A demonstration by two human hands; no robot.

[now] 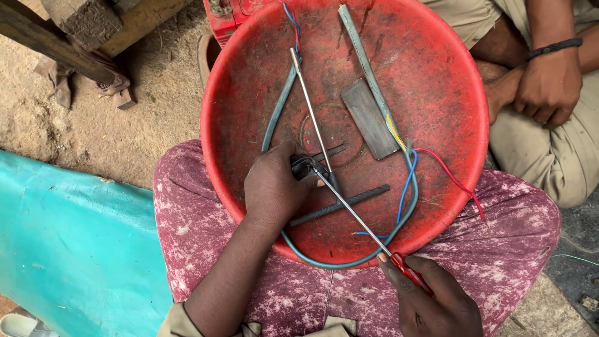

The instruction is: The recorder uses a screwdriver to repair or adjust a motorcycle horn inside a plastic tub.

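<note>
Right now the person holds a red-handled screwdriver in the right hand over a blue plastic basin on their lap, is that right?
Not quite. The basin is red, not blue, as the head view shows. The rest holds: the right hand holds the red-handled screwdriver over it, on the lap.

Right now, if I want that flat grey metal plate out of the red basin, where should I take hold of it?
Probably by the upper end of the flat grey plate, coming from above on its left edge. It lies flat on the red basin floor, and its right edge sits tight against the blue-grey cable, so only the left long edge and upper end look free for fingertips.
</note>
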